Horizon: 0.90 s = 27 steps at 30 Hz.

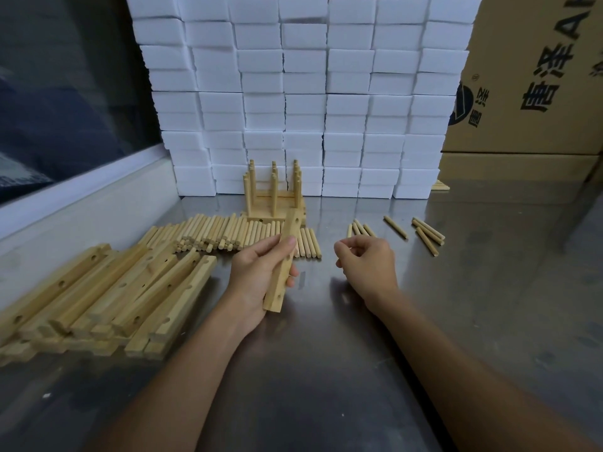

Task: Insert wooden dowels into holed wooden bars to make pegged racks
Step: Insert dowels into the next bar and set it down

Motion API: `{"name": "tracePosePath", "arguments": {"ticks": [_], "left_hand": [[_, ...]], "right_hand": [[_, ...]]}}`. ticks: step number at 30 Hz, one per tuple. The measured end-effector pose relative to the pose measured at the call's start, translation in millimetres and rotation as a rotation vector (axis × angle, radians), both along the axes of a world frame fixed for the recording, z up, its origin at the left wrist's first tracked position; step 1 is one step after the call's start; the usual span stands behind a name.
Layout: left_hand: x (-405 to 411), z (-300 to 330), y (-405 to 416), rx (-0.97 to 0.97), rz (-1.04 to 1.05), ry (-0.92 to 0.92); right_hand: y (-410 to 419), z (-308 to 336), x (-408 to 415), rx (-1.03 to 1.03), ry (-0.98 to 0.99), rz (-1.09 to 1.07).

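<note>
My left hand (257,275) grips a holed wooden bar (284,259), held tilted above the steel table with its holes facing right. My right hand (367,261) hovers to the right of the bar with fingers loosely curled and nothing in them. A pile of wooden dowels (225,234) lies just behind my left hand. Several loose dowels (360,228) lie behind my right hand, with more dowels (427,234) farther right. A stack of holed bars (107,295) lies at the left. Finished pegged racks (274,194) stand at the back centre.
A wall of white foam blocks (303,93) rises behind the racks. Brown cardboard boxes (535,76) stand at the back right. A white ledge (81,187) under a dark window runs along the left. The steel table (326,370) spreads across the foreground.
</note>
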<state>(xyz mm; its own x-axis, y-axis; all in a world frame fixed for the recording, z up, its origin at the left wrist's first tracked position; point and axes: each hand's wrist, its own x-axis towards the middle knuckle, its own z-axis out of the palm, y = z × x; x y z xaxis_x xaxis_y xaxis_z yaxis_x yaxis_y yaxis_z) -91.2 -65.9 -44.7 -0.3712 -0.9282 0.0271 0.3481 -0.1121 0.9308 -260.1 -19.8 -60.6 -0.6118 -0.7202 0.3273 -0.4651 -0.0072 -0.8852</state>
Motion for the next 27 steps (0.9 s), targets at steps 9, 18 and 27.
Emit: {"name": "tracePosePath", "arguments": {"ticks": [9, 18, 27], "left_hand": [[3.9, 1.6, -5.9, 0.095, -0.056, 0.044], [6.1, 2.5, -9.8, 0.251, -0.046, 0.117], [7.9, 1.2, -13.6, 0.283, -0.081, 0.187]], "right_hand": [[-1.3, -1.6, 0.0, 0.027, 0.022, -0.001], [1.2, -0.2, 3.8, 0.114, 0.158, 0.042], [-5.0, -4.3, 11.8, 0.262, 0.646, 0.161]]}}
